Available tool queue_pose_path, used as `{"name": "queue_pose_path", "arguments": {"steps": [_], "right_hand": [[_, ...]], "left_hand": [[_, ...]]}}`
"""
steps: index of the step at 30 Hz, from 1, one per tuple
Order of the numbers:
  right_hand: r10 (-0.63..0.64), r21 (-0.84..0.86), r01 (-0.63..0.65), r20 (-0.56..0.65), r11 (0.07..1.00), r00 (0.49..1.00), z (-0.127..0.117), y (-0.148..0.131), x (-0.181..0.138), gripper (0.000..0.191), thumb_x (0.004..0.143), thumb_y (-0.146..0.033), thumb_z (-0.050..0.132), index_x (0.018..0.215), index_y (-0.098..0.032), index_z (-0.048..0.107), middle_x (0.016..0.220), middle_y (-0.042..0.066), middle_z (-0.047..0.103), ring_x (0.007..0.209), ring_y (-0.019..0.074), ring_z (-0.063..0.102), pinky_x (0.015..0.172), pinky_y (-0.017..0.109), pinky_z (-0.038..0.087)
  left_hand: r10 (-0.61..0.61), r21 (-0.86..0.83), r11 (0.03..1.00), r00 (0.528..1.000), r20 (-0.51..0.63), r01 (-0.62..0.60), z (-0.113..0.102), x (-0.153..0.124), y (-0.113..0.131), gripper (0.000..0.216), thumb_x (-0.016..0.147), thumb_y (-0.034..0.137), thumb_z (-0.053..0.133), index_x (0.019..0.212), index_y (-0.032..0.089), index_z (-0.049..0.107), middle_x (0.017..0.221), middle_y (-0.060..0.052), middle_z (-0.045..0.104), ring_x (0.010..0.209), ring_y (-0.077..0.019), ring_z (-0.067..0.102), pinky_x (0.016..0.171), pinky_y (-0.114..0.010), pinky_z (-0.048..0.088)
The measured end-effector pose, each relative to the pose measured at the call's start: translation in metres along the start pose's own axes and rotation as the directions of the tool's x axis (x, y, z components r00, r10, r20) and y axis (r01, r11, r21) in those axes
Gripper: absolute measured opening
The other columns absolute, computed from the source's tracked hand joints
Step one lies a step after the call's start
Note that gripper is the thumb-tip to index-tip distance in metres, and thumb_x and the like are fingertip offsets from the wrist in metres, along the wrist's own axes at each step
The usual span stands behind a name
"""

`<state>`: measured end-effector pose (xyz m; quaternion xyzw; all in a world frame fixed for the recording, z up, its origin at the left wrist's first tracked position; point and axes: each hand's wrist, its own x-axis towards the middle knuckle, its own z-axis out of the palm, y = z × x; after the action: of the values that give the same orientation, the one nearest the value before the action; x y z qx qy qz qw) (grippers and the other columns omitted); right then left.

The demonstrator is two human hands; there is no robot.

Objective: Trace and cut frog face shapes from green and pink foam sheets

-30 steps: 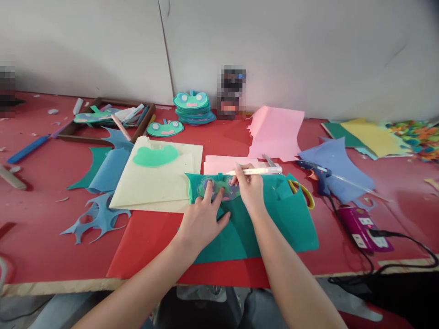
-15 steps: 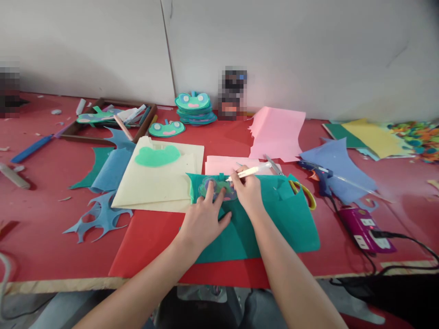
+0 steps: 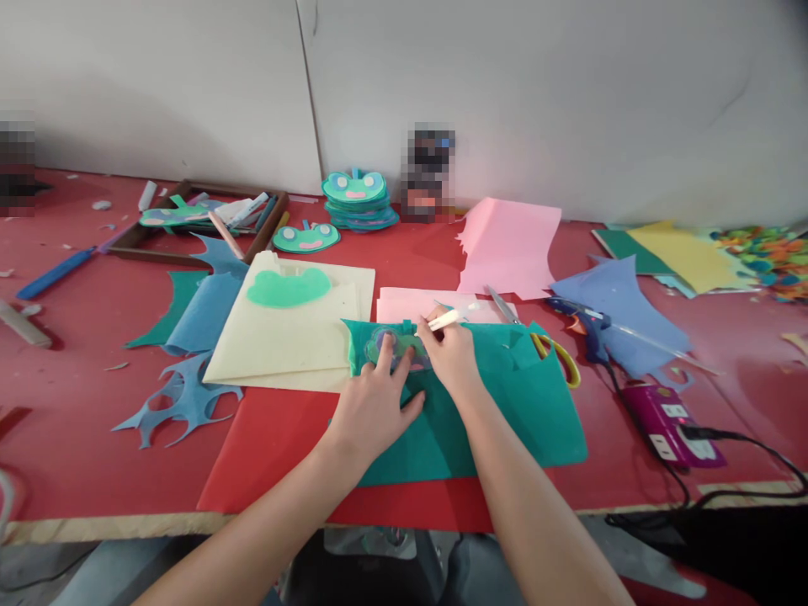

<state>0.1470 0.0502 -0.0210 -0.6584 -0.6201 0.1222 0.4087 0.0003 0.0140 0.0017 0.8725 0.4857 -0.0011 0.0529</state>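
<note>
My left hand (image 3: 374,404) lies flat with spread fingers on a small frog-shaped template (image 3: 392,347), pressing it onto a dark green foam sheet (image 3: 505,396). My right hand (image 3: 449,353) is closed round a white pen (image 3: 449,318), whose tip touches the template's upper right edge. The green sheet rests on a red sheet (image 3: 265,446) near the table's front edge.
Cream sheets with a light green frog cutout (image 3: 289,287) lie to the left. Yellow-handled scissors (image 3: 543,337), a blue glue gun (image 3: 584,320) and a purple power strip (image 3: 672,417) sit to the right. Finished frog faces (image 3: 357,198) are stacked by the wall; blue scraps (image 3: 183,396) lie left.
My right hand has swung the pen from lying almost level to pointing more steeply, and moved slightly left along the template's edge. The left hand has stayed in place.
</note>
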Motion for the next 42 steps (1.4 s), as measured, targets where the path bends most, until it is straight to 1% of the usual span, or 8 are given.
{"name": "queue_pose_path", "arguments": {"steps": [7,13,17,24,28,33,38,42], "right_hand": [[0.053,0.007,-0.053,-0.037,0.999,0.998,-0.0004,0.0006,0.0001,0.024,0.088,-0.036,0.043,0.068,-0.022,0.041,0.052,-0.003,0.050,0.049,0.0131,0.048,0.055,0.024,0.036],[0.049,0.019,-0.050,0.022,0.999,0.999,-0.0011,0.0005,0.0006,0.026,0.087,-0.036,0.045,0.066,-0.021,0.041,0.054,-0.002,0.052,0.051,0.0136,0.050,0.054,0.024,0.035],[0.061,0.012,-0.061,-0.007,0.998,0.998,-0.0003,-0.0001,0.0006,0.024,0.087,-0.036,0.044,0.068,-0.021,0.042,0.053,-0.002,0.052,0.050,0.0139,0.051,0.055,0.024,0.036],[0.057,0.027,-0.057,0.019,0.998,0.998,-0.0017,-0.0009,0.0005,0.026,0.087,-0.037,0.045,0.066,-0.022,0.042,0.053,-0.002,0.052,0.050,0.0143,0.051,0.054,0.025,0.036],[0.075,0.092,-0.078,0.036,0.993,0.997,-0.0017,0.0006,-0.0001,0.028,0.087,-0.039,0.046,0.064,-0.022,0.043,0.052,-0.002,0.052,0.050,0.0138,0.052,0.054,0.024,0.038],[0.212,0.279,-0.180,-0.091,0.943,0.973,0.0007,0.0012,-0.0012,0.027,0.087,-0.042,0.045,0.069,-0.022,0.043,0.049,-0.004,0.051,0.046,0.0132,0.053,0.052,0.023,0.040],[0.088,0.199,-0.089,0.014,0.976,0.996,0.0029,-0.0027,-0.0005,0.025,0.086,-0.040,0.048,0.070,-0.021,0.047,0.057,-0.001,0.056,0.055,0.0140,0.055,0.057,0.024,0.041],[0.058,0.169,-0.065,0.051,0.983,0.997,0.0023,-0.0048,0.0005,0.026,0.087,-0.040,0.046,0.069,-0.021,0.047,0.059,-0.001,0.057,0.056,0.0141,0.054,0.056,0.024,0.040]], "left_hand": [[-0.007,-0.012,1.000,1.000,0.007,0.007,-0.0003,-0.0006,0.0002,0.056,0.088,0.048,0.030,0.138,0.024,0.030,0.147,-0.012,0.026,0.089,-0.0242,0.060,0.059,-0.033,0.051],[-0.003,-0.010,1.000,1.000,0.003,0.003,-0.0003,-0.0003,-0.0001,0.056,0.088,0.048,0.031,0.138,0.024,0.030,0.147,-0.012,0.026,0.088,-0.0236,0.060,0.059,-0.033,0.051],[-0.001,-0.006,1.000,1.000,0.001,0.001,-0.0001,-0.0004,-0.0001,0.056,0.088,0.048,0.031,0.138,0.024,0.030,0.147,-0.012,0.026,0.088,-0.0238,0.060,0.060,-0.033,0.052],[-0.002,-0.008,1.000,1.000,0.002,0.002,-0.0002,-0.0008,-0.0003,0.056,0.088,0.048,0.031,0.138,0.023,0.030,0.147,-0.012,0.026,0.088,-0.0237,0.060,0.060,-0.033,0.052],[-0.011,-0.010,1.000,1.000,0.008,0.011,0.0000,-0.0006,0.0003,0.057,0.087,0.048,0.031,0.139,0.024,0.030,0.147,-0.012,0.026,0.089,-0.0235,0.060,0.059,-0.032,0.051],[-0.011,0.004,1.000,1.000,0.009,0.011,0.0001,0.0000,0.0004,0.057,0.087,0.049,0.031,0.139,0.025,0.029,0.147,-0.011,0.026,0.088,-0.0231,0.060,0.059,-0.031,0.051],[-0.003,0.002,1.000,1.000,-0.001,0.003,0.0000,0.0005,0.0001,0.057,0.087,0.048,0.032,0.139,0.025,0.029,0.147,-0.011,0.026,0.088,-0.0234,0.060,0.059,-0.032,0.052],[-0.010,-0.004,1.000,1.000,0.020,0.010,-0.0007,0.0008,0.0004,0.058,0.087,0.048,0.033,0.139,0.024,0.028,0.147,-0.012,0.025,0.089,-0.0244,0.060,0.059,-0.033,0.052]]}}
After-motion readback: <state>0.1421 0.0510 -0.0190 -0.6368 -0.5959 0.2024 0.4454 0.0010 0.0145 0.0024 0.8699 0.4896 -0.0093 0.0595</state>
